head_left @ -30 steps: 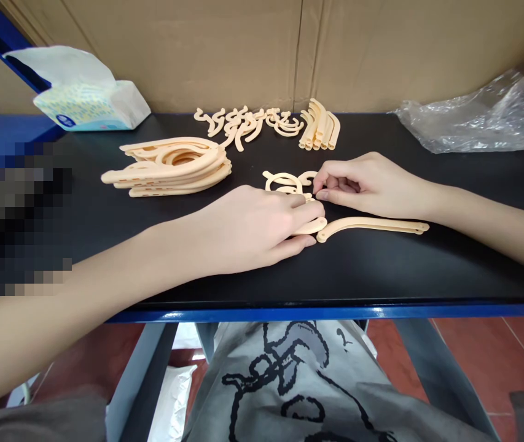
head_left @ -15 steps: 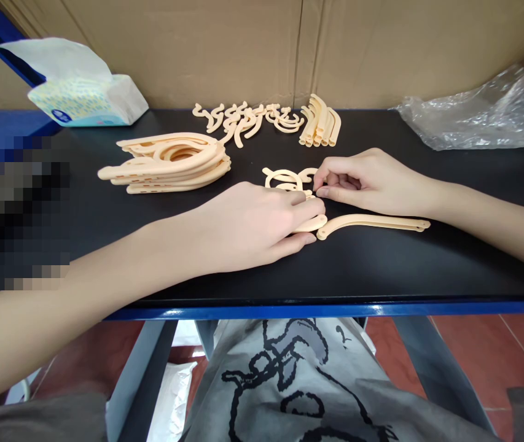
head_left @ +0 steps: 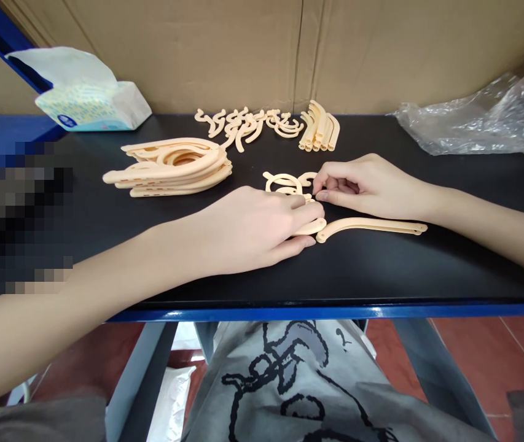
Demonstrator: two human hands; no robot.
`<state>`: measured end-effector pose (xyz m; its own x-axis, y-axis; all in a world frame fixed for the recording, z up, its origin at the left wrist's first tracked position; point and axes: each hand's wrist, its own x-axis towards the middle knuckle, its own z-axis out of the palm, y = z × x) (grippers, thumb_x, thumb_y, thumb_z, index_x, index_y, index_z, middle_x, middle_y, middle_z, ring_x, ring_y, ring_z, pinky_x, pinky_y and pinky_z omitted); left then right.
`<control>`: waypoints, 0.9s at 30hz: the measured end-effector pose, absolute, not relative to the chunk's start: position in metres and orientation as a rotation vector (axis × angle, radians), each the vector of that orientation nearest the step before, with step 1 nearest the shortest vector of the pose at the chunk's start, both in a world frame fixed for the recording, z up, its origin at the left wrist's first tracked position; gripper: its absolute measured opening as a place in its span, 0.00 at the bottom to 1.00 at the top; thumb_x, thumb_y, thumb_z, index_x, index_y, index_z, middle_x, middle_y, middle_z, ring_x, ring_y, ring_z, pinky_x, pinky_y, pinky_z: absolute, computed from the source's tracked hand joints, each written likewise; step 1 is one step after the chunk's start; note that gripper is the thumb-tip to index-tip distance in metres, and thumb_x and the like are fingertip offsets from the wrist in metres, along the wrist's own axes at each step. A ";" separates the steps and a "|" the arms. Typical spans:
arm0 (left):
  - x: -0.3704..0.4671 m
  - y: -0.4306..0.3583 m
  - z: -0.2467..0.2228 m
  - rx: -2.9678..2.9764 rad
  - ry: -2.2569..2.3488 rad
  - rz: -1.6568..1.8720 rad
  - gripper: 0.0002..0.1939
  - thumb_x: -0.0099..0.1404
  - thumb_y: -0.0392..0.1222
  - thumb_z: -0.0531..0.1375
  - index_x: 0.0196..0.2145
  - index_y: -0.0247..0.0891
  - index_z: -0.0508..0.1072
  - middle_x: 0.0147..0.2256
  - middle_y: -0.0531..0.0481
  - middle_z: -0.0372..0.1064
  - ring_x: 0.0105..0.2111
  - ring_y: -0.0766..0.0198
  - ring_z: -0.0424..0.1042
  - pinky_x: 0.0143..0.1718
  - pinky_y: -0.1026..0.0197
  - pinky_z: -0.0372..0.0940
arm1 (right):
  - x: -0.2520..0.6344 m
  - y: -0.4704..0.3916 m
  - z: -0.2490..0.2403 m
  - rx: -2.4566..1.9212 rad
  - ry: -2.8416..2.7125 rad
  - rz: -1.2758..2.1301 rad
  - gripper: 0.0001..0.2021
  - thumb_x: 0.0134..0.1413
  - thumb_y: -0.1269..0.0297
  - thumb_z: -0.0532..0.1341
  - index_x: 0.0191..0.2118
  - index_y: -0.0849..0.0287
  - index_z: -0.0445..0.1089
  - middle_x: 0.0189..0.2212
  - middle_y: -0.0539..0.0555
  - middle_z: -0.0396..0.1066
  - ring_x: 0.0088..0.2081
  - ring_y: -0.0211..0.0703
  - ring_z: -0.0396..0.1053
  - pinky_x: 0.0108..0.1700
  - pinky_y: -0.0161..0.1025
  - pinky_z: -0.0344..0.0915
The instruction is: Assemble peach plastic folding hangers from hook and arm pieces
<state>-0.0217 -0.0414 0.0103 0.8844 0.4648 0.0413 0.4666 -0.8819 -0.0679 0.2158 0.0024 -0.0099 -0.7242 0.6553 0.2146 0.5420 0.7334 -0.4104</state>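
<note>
My left hand (head_left: 262, 230) lies low over the black table, fingers closed around a beige plastic hanger arm (head_left: 312, 227). Only the rounded end of that arm shows between the fingers; the palm side is hidden. My right hand (head_left: 347, 184) is pinched just beyond the left fingertips, and whatever is between its thumb and forefinger is too small to make out. Beyond my left knuckles, curved beige hook pieces (head_left: 284, 180) lie close to both hands. A second curved hanger arm (head_left: 372, 225) rests on the table under my right wrist, its left end near the held arm.
A stack of beige hanger arms (head_left: 169, 175) lies at left. Small hooks (head_left: 243, 126) and a bundle of curved tubes (head_left: 319, 127) sit along the cardboard wall (head_left: 220, 55). A tissue pack (head_left: 91, 104) is back left, clear plastic bags (head_left: 464, 120) back right. The table has a blue front edge (head_left: 335, 312).
The view has tilted slightly, so the table's things sit a little lower in it. Both hands keep almost the same pose and place.
</note>
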 end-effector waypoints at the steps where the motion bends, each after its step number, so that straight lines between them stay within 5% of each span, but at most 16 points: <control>1: -0.022 -0.042 0.011 -2.971 -0.735 -0.043 0.11 0.75 0.43 0.52 0.48 0.38 0.71 0.43 0.49 0.74 0.38 0.60 0.75 0.28 0.62 0.56 | 0.216 0.002 -0.010 -0.929 -2.590 0.456 0.07 0.63 0.60 0.57 0.37 0.56 0.70 0.20 0.44 0.63 0.22 0.35 0.58 0.29 0.37 0.54; 27: -0.022 -0.042 0.011 -2.977 -0.751 -0.016 0.11 0.75 0.43 0.52 0.49 0.38 0.70 0.44 0.49 0.74 0.39 0.61 0.76 0.28 0.62 0.56 | 0.216 0.002 -0.010 -0.911 -2.587 0.453 0.07 0.63 0.61 0.57 0.36 0.55 0.69 0.21 0.45 0.64 0.22 0.36 0.59 0.29 0.37 0.54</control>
<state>-0.0219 -0.0420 0.0114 0.8804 0.4734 0.0279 0.4742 -0.8779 -0.0668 0.2160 0.0021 -0.0097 -0.7274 0.6478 0.2263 0.5322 0.7408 -0.4099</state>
